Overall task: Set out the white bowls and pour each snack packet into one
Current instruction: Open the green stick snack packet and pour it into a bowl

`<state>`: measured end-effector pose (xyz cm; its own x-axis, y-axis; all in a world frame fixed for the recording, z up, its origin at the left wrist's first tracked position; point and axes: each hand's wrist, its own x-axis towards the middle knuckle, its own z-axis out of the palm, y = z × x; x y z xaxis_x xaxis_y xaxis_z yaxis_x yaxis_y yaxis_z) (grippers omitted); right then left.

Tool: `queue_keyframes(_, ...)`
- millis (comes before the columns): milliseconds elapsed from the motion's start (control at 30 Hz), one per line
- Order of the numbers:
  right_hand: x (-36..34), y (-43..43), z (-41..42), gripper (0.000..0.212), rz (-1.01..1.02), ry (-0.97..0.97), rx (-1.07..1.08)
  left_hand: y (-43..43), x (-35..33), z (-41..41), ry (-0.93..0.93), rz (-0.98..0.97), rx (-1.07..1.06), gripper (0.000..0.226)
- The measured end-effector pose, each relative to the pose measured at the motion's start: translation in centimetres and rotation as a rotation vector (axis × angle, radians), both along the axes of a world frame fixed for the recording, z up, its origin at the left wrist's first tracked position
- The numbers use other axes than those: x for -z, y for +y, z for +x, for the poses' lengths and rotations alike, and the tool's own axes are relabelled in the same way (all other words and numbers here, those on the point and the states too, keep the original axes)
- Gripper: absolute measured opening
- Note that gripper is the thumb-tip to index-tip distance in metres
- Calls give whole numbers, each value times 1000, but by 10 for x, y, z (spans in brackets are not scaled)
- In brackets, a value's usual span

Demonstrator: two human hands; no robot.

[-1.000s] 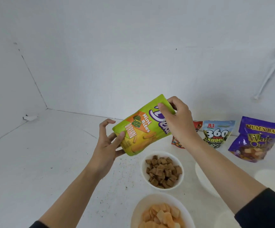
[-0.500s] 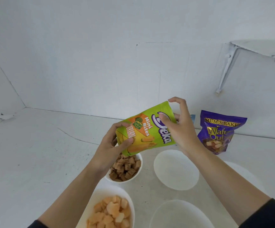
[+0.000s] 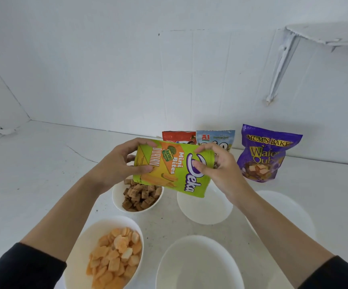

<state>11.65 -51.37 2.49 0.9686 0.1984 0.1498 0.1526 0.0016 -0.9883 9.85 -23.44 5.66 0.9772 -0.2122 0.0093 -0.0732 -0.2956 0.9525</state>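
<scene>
A green Deka Mini Bites packet (image 3: pixel 175 167) lies sideways in the air between my hands. My left hand (image 3: pixel 117 165) grips its bottom end and my right hand (image 3: pixel 217 170) pinches its top end. Below it stand white bowls: one with brown squares (image 3: pixel 140 198), one with orange crackers (image 3: pixel 110 253), and bare ones at the middle (image 3: pixel 205 207), front (image 3: pixel 198 263) and right (image 3: pixel 283 211). Against the wall stand a red packet (image 3: pixel 178 137), a blue packet (image 3: pixel 215 138) and a purple wafer packet (image 3: pixel 266 153).
The white counter (image 3: pixel 44 167) runs left to a corner. A white wall (image 3: pixel 127 69) rises behind the packets, and a white shelf on a bracket (image 3: pixel 281 65) juts out at the upper right.
The green packet has turned flatter, to lie sideways above the bowls. My left hand took a fuller grip on its bottom end. The view swung, so the red and blue packets show again.
</scene>
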Motion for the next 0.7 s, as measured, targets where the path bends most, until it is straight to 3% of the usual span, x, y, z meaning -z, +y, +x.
queue_keyframes(433, 32, -4, -4, 29, 27, 48, 26, -15, 0, 2, 21, 118, 6, 50)
queue_keyframes(700, 18, 2, -2, 24, 127, 15, 10, -10, -20, -3, -69, 13, -27, 53)
